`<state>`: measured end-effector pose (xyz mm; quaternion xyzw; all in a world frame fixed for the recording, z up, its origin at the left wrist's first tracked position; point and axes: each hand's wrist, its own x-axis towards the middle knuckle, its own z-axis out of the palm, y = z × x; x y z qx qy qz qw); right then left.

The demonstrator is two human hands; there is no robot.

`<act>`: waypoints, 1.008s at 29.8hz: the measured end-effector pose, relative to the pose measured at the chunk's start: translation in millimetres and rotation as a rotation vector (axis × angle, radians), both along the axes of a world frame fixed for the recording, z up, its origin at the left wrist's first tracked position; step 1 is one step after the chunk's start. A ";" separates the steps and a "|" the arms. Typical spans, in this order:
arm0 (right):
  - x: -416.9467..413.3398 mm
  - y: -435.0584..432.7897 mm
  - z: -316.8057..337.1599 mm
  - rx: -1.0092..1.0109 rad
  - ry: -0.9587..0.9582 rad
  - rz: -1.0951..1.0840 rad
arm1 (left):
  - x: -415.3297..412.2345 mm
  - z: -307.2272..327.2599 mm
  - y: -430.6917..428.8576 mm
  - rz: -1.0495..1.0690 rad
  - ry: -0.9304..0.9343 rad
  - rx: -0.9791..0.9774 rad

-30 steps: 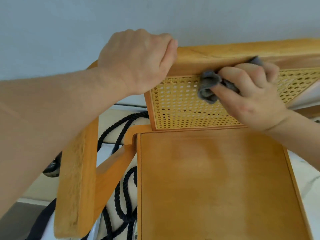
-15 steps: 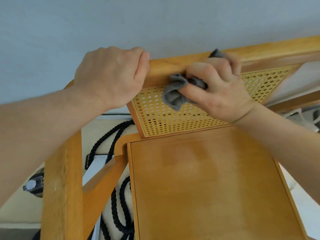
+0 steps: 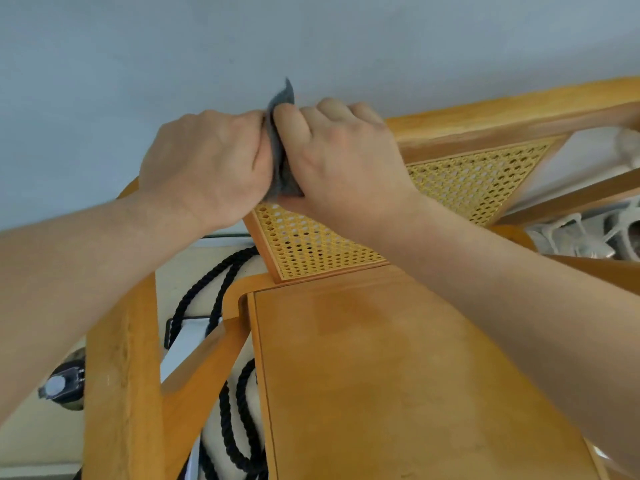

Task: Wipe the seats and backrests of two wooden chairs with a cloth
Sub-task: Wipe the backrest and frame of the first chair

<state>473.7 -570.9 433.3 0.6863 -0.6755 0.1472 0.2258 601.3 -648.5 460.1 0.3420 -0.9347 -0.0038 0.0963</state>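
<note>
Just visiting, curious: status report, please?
Left hand closed on top rail. Right hand grips grey cloth against backrest, at its left end. Seat bare. Nothing in the way.

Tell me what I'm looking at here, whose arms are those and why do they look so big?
The camera sits on a person's head and looks forward and down, so their own arms fill the picture. No machine is here, only two bare hands. The left hand and the right hand meet at the top rail of a honey-coloured wooden chair with a woven cane backrest. Pressed between them is a small grey cloth for wiping. The flat seat lies bare below. Beside the chair, on the floor, a thick black rope lies coiled.
</note>
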 end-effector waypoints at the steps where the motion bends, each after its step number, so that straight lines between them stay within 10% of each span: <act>1: -14.4 10.4 0.9 0.038 -0.006 -0.001 | 0.6 -0.8 0.3 -0.011 -0.003 -0.005; 10: -79.8 52.3 29.1 0.389 -0.196 -0.178 | -1.8 -2.2 -0.7 -0.034 0.060 0.045; 16: 53.6 -14.5 17.2 0.075 -0.399 0.019 | 4.5 10.2 -15.3 0.326 0.691 0.482; 25: -114.7 76.4 24.7 0.272 -0.253 -0.408 | -2.0 6.2 -7.9 0.188 0.411 0.310; 30: -45.5 35.5 37.3 0.429 -0.123 -0.516 | -7.1 3.1 -4.7 0.166 0.309 0.291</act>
